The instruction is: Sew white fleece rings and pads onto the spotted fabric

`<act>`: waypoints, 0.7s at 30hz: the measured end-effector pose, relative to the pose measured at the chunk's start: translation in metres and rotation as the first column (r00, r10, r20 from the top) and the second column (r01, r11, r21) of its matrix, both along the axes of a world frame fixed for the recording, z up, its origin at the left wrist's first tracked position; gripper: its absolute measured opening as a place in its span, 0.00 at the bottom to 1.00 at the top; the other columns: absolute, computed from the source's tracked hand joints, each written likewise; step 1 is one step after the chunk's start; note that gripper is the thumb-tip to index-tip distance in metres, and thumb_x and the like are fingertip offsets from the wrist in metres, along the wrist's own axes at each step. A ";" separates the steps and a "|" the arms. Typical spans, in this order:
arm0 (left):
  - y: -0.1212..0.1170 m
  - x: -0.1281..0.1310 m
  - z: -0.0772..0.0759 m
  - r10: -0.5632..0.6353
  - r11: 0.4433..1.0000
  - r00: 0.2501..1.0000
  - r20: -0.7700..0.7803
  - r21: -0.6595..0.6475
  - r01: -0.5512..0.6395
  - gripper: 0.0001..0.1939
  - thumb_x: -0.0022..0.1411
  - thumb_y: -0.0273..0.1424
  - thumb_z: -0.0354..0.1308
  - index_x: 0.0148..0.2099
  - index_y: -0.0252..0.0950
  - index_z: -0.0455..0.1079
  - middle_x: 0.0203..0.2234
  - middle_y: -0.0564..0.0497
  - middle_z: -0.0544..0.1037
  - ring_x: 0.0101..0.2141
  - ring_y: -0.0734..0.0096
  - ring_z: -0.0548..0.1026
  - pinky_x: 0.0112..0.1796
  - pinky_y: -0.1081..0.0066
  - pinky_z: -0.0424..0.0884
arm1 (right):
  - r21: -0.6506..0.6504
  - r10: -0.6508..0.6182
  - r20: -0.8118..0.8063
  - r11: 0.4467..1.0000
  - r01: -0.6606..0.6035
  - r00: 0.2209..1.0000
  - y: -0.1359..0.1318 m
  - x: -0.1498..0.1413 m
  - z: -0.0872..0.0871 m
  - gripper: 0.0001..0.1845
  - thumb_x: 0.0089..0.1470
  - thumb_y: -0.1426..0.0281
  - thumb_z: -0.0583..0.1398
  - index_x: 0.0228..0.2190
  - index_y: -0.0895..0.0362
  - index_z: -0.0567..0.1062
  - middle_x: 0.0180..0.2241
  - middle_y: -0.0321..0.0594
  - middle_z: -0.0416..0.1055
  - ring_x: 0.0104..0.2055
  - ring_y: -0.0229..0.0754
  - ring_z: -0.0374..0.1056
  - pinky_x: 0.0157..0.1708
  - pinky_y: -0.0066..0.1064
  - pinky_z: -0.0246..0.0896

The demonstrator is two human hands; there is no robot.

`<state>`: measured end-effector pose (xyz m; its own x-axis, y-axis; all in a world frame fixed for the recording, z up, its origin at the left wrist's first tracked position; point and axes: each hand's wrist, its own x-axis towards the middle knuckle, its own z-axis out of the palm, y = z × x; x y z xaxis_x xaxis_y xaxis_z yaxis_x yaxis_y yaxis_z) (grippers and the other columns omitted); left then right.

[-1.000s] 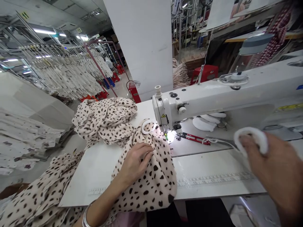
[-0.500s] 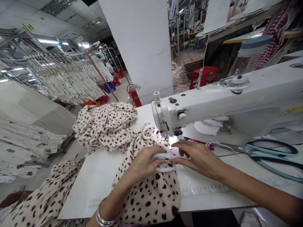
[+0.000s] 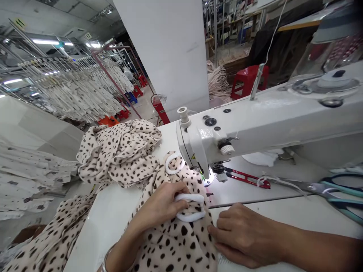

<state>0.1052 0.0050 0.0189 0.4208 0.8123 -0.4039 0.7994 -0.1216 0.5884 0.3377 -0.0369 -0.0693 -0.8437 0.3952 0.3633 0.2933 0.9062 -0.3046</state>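
Observation:
My left hand (image 3: 167,202) pinches the left side of a white padded ring (image 3: 190,218), which lies over the spotted fleece fabric (image 3: 181,245). At the right edge of that fabric is my right hand (image 3: 241,236), its fingers curled and closed on the edge; the fingertips are partly hidden. A second white ring (image 3: 167,166) rests on the fabric farther up, just left of the needle area of the sewing machine (image 3: 198,143). The lit needle plate (image 3: 209,180) shows beside the fabric, with the presser foot mostly hidden behind the machine head.
Red-handled snips (image 3: 249,177) and large teal scissors (image 3: 320,187) lie right of the needle. White pieces (image 3: 263,158) sit under the machine arm. A heap of spotted fabric (image 3: 119,151) covers the table's back left. A white pillar (image 3: 167,56) stands behind.
My right hand brought a white ring in from the right and set it at my left hand. It has since let go of the ring and moved down to the fabric's right edge.

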 end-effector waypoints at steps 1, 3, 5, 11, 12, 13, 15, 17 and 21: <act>0.001 0.002 -0.002 0.002 1.000 1.000 0.014 -0.006 -0.002 0.03 0.57 0.28 0.55 0.34 0.37 0.70 0.24 0.57 0.69 0.26 0.74 0.66 0.26 0.75 0.58 | -0.009 -0.004 -0.003 1.000 0.004 1.000 0.000 0.000 0.000 0.10 0.60 0.72 0.53 0.38 0.58 0.73 0.24 0.35 0.71 0.24 0.37 0.62 0.23 0.35 0.41; 0.004 0.003 -0.008 0.006 1.000 0.999 0.035 -0.026 -0.005 0.04 0.57 0.28 0.56 0.35 0.37 0.71 0.25 0.57 0.71 0.27 0.74 0.67 0.27 0.75 0.59 | -0.025 -0.008 -0.010 1.000 0.007 1.000 -0.001 -0.002 0.000 0.09 0.59 0.73 0.53 0.38 0.58 0.73 0.24 0.35 0.70 0.24 0.37 0.62 0.23 0.35 0.40; 0.006 0.003 -0.016 0.005 0.999 0.998 0.065 -0.047 -0.002 0.04 0.57 0.28 0.56 0.35 0.37 0.72 0.26 0.56 0.72 0.28 0.73 0.68 0.29 0.75 0.60 | -0.042 -0.009 -0.014 0.999 0.009 1.000 -0.001 -0.003 -0.002 0.10 0.59 0.73 0.54 0.41 0.58 0.73 0.24 0.35 0.70 0.24 0.38 0.62 0.23 0.35 0.40; 0.008 -0.001 -0.027 0.109 0.986 0.981 0.163 -0.145 -0.086 0.06 0.57 0.31 0.60 0.37 0.37 0.75 0.28 0.53 0.74 0.29 0.71 0.69 0.30 0.74 0.63 | -0.076 0.008 0.008 0.997 -0.008 1.000 0.000 -0.004 -0.004 0.11 0.60 0.73 0.51 0.41 0.58 0.72 0.24 0.35 0.70 0.24 0.38 0.60 0.24 0.35 0.40; 0.008 -0.001 -0.027 0.122 0.982 0.978 0.167 -0.165 -0.095 0.06 0.57 0.32 0.60 0.37 0.36 0.76 0.27 0.53 0.74 0.29 0.71 0.69 0.30 0.74 0.63 | -0.077 0.008 0.007 0.997 -0.007 1.000 0.000 -0.003 -0.003 0.10 0.60 0.73 0.51 0.39 0.58 0.71 0.24 0.35 0.70 0.24 0.38 0.61 0.24 0.34 0.40; 0.008 -0.001 -0.027 0.127 0.979 0.977 0.172 -0.178 -0.096 0.06 0.57 0.32 0.60 0.36 0.36 0.76 0.27 0.53 0.74 0.28 0.72 0.69 0.29 0.74 0.63 | -0.074 0.001 0.007 0.997 -0.001 1.000 0.000 -0.003 -0.003 0.10 0.60 0.73 0.51 0.38 0.58 0.71 0.24 0.35 0.70 0.24 0.38 0.61 0.24 0.34 0.40; 0.009 0.000 -0.026 0.119 0.977 0.974 0.191 -0.196 -0.081 0.07 0.57 0.31 0.61 0.36 0.35 0.76 0.25 0.54 0.73 0.27 0.73 0.67 0.29 0.74 0.62 | -0.069 -0.005 0.007 0.998 0.005 1.000 0.000 -0.003 -0.002 0.08 0.60 0.73 0.51 0.35 0.58 0.71 0.25 0.35 0.70 0.25 0.37 0.62 0.24 0.35 0.40; 0.009 0.001 -0.026 0.116 0.976 0.974 0.195 -0.207 -0.074 0.07 0.56 0.32 0.61 0.36 0.35 0.77 0.24 0.54 0.72 0.27 0.73 0.67 0.28 0.74 0.62 | -0.065 -0.006 0.014 0.998 0.007 1.000 -0.001 -0.002 -0.002 0.07 0.59 0.73 0.52 0.34 0.57 0.70 0.25 0.36 0.70 0.25 0.37 0.62 0.24 0.35 0.40; 0.007 0.004 -0.027 0.134 0.982 0.982 0.129 -0.147 -0.115 0.07 0.56 0.33 0.60 0.35 0.35 0.76 0.24 0.55 0.71 0.27 0.72 0.67 0.27 0.74 0.61 | -0.066 -0.009 0.036 0.998 0.011 0.999 -0.002 -0.002 -0.001 0.08 0.58 0.73 0.53 0.36 0.58 0.71 0.25 0.36 0.70 0.25 0.37 0.63 0.24 0.35 0.42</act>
<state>0.1094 0.0119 -0.0077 0.3793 0.8023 -0.4608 0.7129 0.0640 0.6983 0.3358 -0.0392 -0.0705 -0.8516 0.4261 0.3055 0.3142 0.8812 -0.3531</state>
